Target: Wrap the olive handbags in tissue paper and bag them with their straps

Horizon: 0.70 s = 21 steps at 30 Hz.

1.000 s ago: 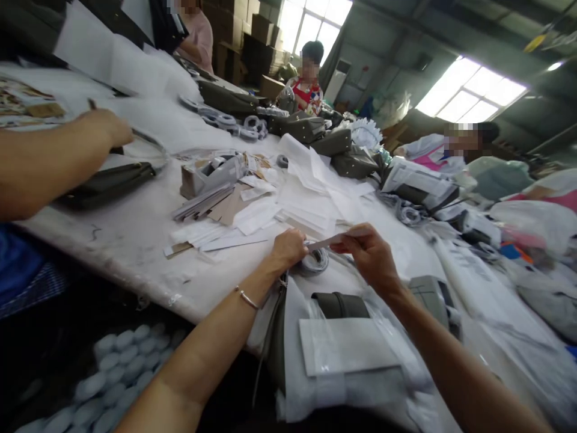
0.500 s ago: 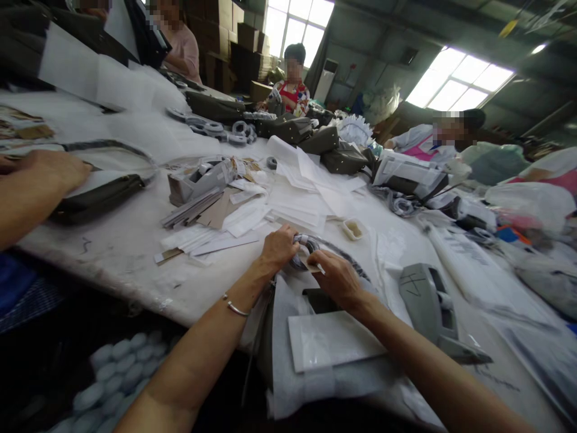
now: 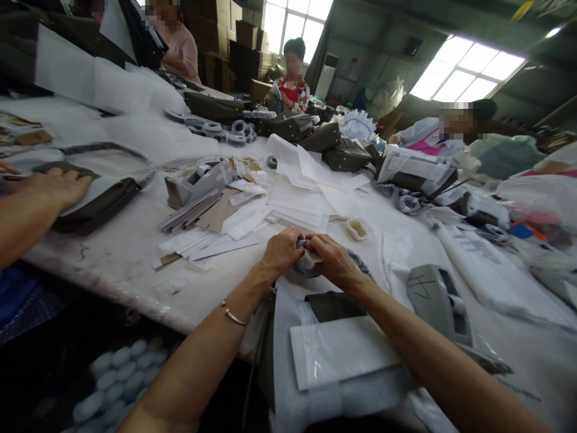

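Note:
My left hand (image 3: 283, 248) is closed on a dark bag strap wrapped in clear film (image 3: 305, 272), which curves in a loop. Against it, my right hand (image 3: 334, 260) pinches the same strap from the other side, the fingertips of both hands almost touching. A small pale piece shows under the right fingers; I cannot make out what it is. Below my hands, at the table edge, lies a dark olive bag (image 3: 333, 305) partly wrapped in white sheet (image 3: 288, 379). A flat white packet in clear film (image 3: 340, 352) rests on top of it.
A grey tape dispenser (image 3: 433, 294) stands to the right, near stacked plastic bags (image 3: 487, 264). Left of centre are another dispenser (image 3: 193, 189) and paper strips (image 3: 211, 240). A small tub (image 3: 357, 228) sits ahead. A co-worker's hand (image 3: 58, 186) rests on another bag (image 3: 97, 207).
My right hand has moved up and left to meet my left hand, covering more of the strap. The co-worker's hand at left now lies flatter on the other bag.

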Motion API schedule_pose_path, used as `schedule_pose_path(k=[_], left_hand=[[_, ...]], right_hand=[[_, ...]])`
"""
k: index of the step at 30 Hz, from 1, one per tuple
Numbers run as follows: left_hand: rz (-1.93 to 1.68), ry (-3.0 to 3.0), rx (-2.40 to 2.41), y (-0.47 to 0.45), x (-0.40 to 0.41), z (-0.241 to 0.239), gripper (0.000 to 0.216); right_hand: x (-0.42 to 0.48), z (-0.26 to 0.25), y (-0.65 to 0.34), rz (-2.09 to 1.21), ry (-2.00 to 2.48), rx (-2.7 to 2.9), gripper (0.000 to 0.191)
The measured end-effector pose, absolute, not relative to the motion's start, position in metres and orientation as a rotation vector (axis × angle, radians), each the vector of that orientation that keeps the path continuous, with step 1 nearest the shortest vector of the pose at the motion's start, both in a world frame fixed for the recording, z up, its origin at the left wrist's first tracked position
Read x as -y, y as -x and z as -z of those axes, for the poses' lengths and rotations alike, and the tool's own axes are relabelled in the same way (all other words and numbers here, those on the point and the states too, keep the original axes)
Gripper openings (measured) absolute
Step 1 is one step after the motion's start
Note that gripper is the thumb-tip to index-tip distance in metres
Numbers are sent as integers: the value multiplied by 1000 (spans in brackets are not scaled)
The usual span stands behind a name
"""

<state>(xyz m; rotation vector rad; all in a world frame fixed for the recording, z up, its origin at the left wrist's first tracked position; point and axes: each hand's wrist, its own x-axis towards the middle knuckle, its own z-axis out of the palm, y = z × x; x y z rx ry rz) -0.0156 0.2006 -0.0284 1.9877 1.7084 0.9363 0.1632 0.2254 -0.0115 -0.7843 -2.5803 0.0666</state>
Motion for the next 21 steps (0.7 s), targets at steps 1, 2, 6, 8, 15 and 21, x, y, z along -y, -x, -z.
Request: schedule_pose_path(k=[1,2,6,8,15,21], left_hand=[[-957,-1980,-1692,16,-201,29,14],[-978,-1971,-1675,17,-202,30,14],[-1053,-1937,-1595,17,-203,31,16],[-1087,-1910,-1556,17,-203,32,17],[-1115,-1387,-1184,31,-211,39,35],[-1028,-1106,-1049,29,-214,41,47]], right_hand=[[-227,13,-162,-68,799,2579,28],[-228,13,-161,-63,818,2578,28],[-231,12,-157,-83,903,2586,32],[-233,13,-158,-98,916,2607,32],[-229,8,-167,6,680,2553,36],[-214,-12,-167,95,442,2531,34]])
